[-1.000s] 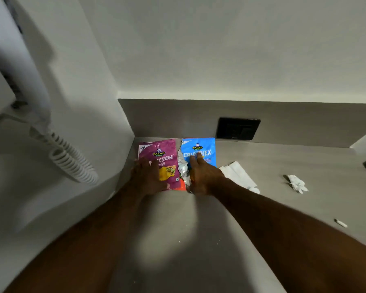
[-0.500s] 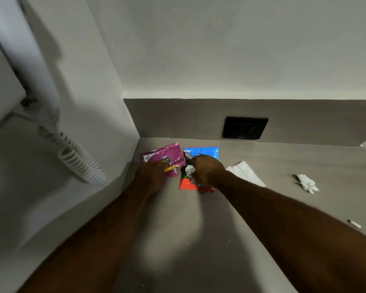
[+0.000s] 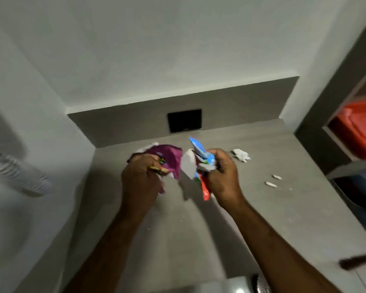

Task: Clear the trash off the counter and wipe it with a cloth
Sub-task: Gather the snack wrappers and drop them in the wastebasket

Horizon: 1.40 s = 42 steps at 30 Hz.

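We see 2 bare hands raised over a grey counter (image 3: 251,208), pic blurred by motion. The left hand (image 3: 141,179) is closed around 1 purple wrapper (image 3: 170,158), crumpled; its print is too smeared to read, and part of it is hidden behind the fingers. The right hand (image 3: 223,176) is clenched on a bunch of wrappers (image 3: 201,163): blue on top, white in the middle, red/orange hanging below the fist. We can't tell how many separate pieces are in that bunch; they overlap and blur. Both bundles are held up off the counter, the two hands near each other but apart.

Just right of the right hand, 1 crumpled white tissue (image 3: 241,155) lies on the counter. Further right and nearer us than that, 2 small white bits (image 3: 270,184), approx. capsule-shaped, too small to identify. A few pale specks are scattered on the surface too.

Beyond the hands, 1 black wall plate (image 3: 184,120) sits in the grey backsplash. Far left of the left hand, a white coiled cord (image 3: 19,176), cut off by the frame edge. Far right, something red (image 3: 355,127) inside a dark opening, only partly visible. Bottom edge: a shiny white obj. cut off, unclear.
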### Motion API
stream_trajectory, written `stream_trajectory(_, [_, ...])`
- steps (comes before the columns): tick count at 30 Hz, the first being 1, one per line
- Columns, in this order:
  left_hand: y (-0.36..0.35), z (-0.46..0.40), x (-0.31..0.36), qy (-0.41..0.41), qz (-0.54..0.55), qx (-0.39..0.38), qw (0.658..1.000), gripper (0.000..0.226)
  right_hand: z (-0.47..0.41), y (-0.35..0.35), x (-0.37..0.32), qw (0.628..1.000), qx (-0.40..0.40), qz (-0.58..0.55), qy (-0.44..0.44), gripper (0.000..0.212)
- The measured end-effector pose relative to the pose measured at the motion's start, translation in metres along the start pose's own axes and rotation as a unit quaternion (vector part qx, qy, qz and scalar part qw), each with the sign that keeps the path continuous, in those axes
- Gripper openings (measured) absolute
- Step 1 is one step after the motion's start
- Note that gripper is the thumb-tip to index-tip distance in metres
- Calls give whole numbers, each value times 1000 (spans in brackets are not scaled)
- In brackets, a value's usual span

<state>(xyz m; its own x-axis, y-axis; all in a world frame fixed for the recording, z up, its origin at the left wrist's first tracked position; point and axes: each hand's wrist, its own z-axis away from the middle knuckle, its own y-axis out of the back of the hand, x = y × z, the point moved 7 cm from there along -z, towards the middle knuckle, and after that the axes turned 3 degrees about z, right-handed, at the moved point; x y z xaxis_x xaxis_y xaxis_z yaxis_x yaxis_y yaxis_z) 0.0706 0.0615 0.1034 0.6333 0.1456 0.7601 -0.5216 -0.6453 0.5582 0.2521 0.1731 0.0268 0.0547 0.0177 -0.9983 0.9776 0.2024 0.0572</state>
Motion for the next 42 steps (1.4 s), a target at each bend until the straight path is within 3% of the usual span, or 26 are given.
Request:
stream_trajectory(2, [-38,45,33,38,77,-70,994,37,33,68,12,997,67,-42,-20,20])
stream_trajectory(6, [-150,162,103,14,150,-291,945,38,122,214,47,974,194,-101,-50,42])
stream_trajectory(8, [-209,234,121,20,142,-401,905,40,173,283,72,956,266,-93,-83,47])
stream_trajectory(11, [-283,331,127,45,149,-507,847,33,241,371,127,918,364,-60,-148,39])
stream_trajectory(13, [-330,386,108,54,125,-588,797,49,275,411,186,889,396,-63,-221,34])
stream_trajectory(15, [-382,431,76,99,112,-663,733,56,297,433,254,879,377,-33,-292,36])
stream_trajectory(16, [-407,443,57,106,82,-673,728,54,302,438,287,875,365,-20,-318,36])
stream_trajectory(19, [-481,459,4,104,15,-613,783,30,307,439,382,866,342,-22,-364,30])
stream_trajectory(20, [-504,464,-12,125,16,-607,785,26,305,436,411,863,339,-20,-374,26])
stream_trajectory(23, [-561,485,-63,221,1,-618,755,30,290,429,495,859,310,-15,-407,20])
stream_trajectory(26, [-602,512,-116,337,-18,-613,715,31,276,417,568,854,257,-8,-453,31])
stream_trajectory(32, [-648,548,-199,422,-96,-583,687,31,254,388,668,832,72,193,-514,32])
stream_trajectory(35, [-662,553,-214,426,-114,-595,672,51,243,371,695,839,16,159,-520,52])
stream_trajectory(38, [-666,548,-206,395,-140,-620,663,63,244,372,696,849,29,94,-519,54])
stream_trajectory(42, [-650,510,-158,111,-239,-630,730,44,243,389,649,839,84,94,-529,45])
